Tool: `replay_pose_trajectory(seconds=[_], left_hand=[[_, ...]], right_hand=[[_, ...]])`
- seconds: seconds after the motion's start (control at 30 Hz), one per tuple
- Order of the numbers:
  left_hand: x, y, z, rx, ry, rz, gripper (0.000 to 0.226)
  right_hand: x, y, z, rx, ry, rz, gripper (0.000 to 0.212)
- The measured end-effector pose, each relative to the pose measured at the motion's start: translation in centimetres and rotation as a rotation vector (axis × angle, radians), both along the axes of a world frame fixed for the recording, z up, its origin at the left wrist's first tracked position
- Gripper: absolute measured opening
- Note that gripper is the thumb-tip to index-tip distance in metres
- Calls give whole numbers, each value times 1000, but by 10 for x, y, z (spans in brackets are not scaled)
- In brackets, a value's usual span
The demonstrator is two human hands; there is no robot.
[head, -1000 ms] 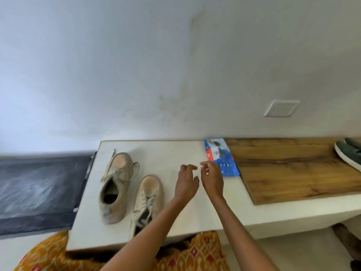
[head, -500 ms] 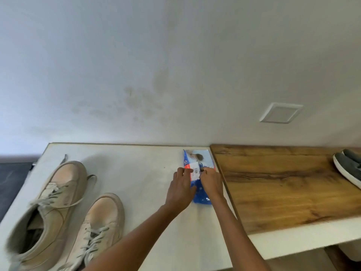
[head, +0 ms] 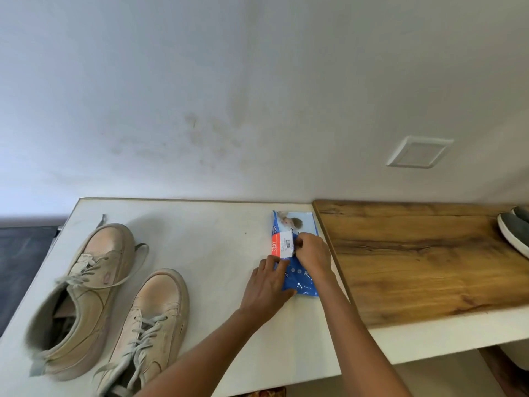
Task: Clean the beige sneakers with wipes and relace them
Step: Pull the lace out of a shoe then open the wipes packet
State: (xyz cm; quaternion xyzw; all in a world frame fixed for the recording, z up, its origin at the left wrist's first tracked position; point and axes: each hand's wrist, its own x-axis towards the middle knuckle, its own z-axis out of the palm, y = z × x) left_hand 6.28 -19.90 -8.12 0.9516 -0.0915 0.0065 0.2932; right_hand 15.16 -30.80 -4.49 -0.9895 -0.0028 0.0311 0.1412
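Two beige sneakers lie side by side on the white counter [head: 206,253], toes pointing at the wall: the left sneaker [head: 83,293] and the right sneaker [head: 148,325], both laced with loose grey laces. A blue wipes pack [head: 297,224] lies flat near the wooden board. My left hand [head: 266,287] presses down on the pack's near left part with fairly straight fingers. My right hand [head: 313,255] pinches the white sticker flap [head: 283,245] on top of the pack, partly lifted.
A wooden board [head: 423,259] covers the counter's right part, with a dark grey slip-on shoe [head: 515,233] at its far right end. A white wall plate [head: 419,151] sits on the wall behind. A dark surface [head: 20,259] lies left of the counter.
Both hands went from hovering near the pack to resting on it. The right hand has taken hold of the sticker flap and peeled it, and the view has shifted closer.
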Motion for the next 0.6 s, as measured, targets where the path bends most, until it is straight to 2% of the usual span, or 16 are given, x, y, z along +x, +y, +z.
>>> replay_pose_trajectory(seconds=[0.07, 0.17, 0.23, 0.33, 0.43, 0.6], left_hand=[[-1, 0, -2, 23, -10, -15, 64], [-2, 0, -6, 56, -33, -18, 65], [-3, -2, -6, 44, -39, -7, 62], [-1, -8, 0, -102, -42, 86, 52], [13, -13, 11, -237, -130, 217, 36], [49, -16, 35, -256, -221, 231, 27]], right_hand=[[1, -4, 1, 161, -48, -61, 14], [4, -14, 0, 506, -61, -169, 13], [1, -21, -1, 639, -61, -227, 16], [-6, -24, -2, 615, -111, -173, 13], [-10, -25, -4, 591, -191, -89, 11], [-19, -25, -8, 829, -183, -87, 6]])
